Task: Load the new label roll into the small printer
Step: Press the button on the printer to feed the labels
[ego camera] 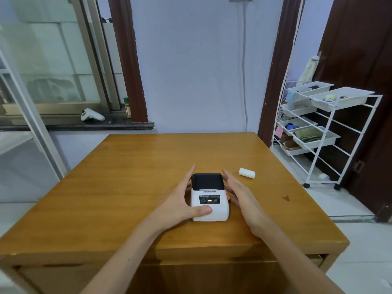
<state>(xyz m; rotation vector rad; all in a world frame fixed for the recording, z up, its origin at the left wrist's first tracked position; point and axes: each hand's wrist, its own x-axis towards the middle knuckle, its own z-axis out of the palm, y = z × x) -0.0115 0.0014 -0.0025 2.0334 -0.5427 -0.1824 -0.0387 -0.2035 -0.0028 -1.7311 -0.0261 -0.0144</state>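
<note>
A small white printer [210,197] with a black lid and a lit green light stands on the wooden table [127,177], its lid closed. My left hand [184,200] grips its left side, thumb lying on the front top. My right hand [239,194] lies along its right side with straight fingers, next to an orange tab; whether it touches the casing is unclear. A white label roll [246,172] lies on its side on the table, to the right of the printer and a little further back, apart from both hands.
A white wire rack on wheels [326,132] with trays stands right of the table. A white game controller [91,115] and a small bottle [127,107] sit on the window ledge at the back left. A cable [245,71] runs down the wall.
</note>
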